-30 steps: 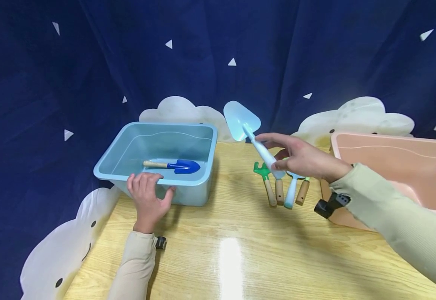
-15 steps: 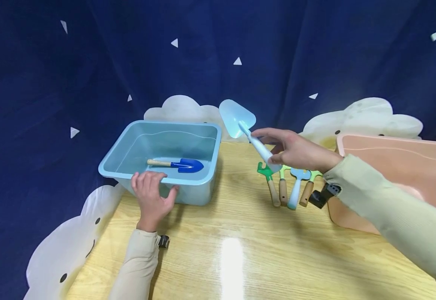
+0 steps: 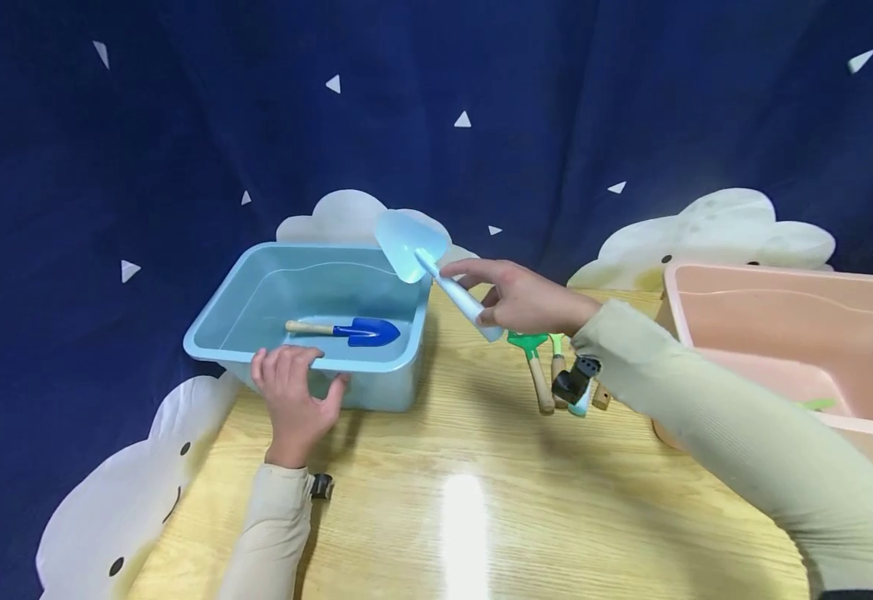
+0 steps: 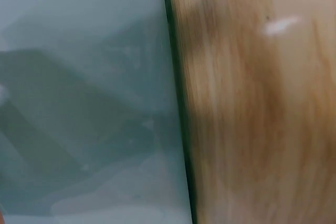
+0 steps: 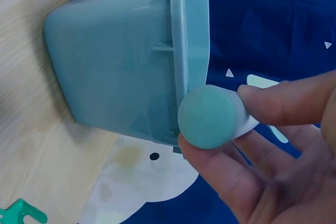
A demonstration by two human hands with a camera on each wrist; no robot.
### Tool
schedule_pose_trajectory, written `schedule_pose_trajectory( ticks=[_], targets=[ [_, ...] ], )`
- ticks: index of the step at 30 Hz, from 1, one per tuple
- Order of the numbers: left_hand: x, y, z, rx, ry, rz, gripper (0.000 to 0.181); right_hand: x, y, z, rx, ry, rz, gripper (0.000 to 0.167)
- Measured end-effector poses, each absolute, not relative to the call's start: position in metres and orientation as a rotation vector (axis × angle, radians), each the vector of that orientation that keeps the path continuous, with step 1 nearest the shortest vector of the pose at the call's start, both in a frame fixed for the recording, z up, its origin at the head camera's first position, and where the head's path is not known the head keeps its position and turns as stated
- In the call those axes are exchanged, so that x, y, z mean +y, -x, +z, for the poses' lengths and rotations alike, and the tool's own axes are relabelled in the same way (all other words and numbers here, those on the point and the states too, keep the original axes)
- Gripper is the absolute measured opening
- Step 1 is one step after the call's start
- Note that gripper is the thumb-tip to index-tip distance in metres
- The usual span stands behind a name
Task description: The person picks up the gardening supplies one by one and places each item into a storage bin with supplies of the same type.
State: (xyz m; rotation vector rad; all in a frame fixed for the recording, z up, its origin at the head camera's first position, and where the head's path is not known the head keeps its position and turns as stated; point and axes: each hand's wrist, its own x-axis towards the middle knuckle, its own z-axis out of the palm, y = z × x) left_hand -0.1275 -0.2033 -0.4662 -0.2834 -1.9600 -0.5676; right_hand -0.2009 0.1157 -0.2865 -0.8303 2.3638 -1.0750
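Note:
My right hand (image 3: 522, 296) pinches the handle of a light blue trowel (image 3: 410, 243), its blade tilted up at the right rim of the blue bin (image 3: 399, 383). In the right wrist view the handle's round teal end (image 5: 207, 116) shows between thumb and fingers. My left hand (image 3: 296, 400) grips the near rim of that bin, fingers over the edge and thumb outside. Inside the bin lies a blue trowel (image 3: 365, 332) with a wooden handle. The left wrist view shows only the bin wall (image 4: 89, 103) and table.
Right of the bin, a green hand rake (image 3: 534, 367) and several other small tools lie on the wooden table (image 3: 406, 500), partly hidden by my right wrist. A pink bin (image 3: 676, 308) stands at the far right, with something green (image 3: 819, 403) inside. A dark blue curtain (image 3: 541, 100) hangs behind.
My right hand has carried the light blue trowel leftward, from above the small tools to the blue bin's right rim. The left hand stays on the bin's near rim.

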Motion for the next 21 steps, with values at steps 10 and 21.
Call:
schedule_pose_trajectory(
  ticks=[10, 21],
  targets=[
    [-0.203, 0.127, -0.469, -1.925, 0.291, -0.564, 0.039, 0.086, 0.212, -0.278, 2.353, 0.961, -0.991, 0.072],
    [-0.203, 0.13, -0.465, -1.888, 0.297, -0.557, 0.037, 0.041, 0.228, -0.253, 2.338, 1.043, -0.855, 0.073]
  ],
)
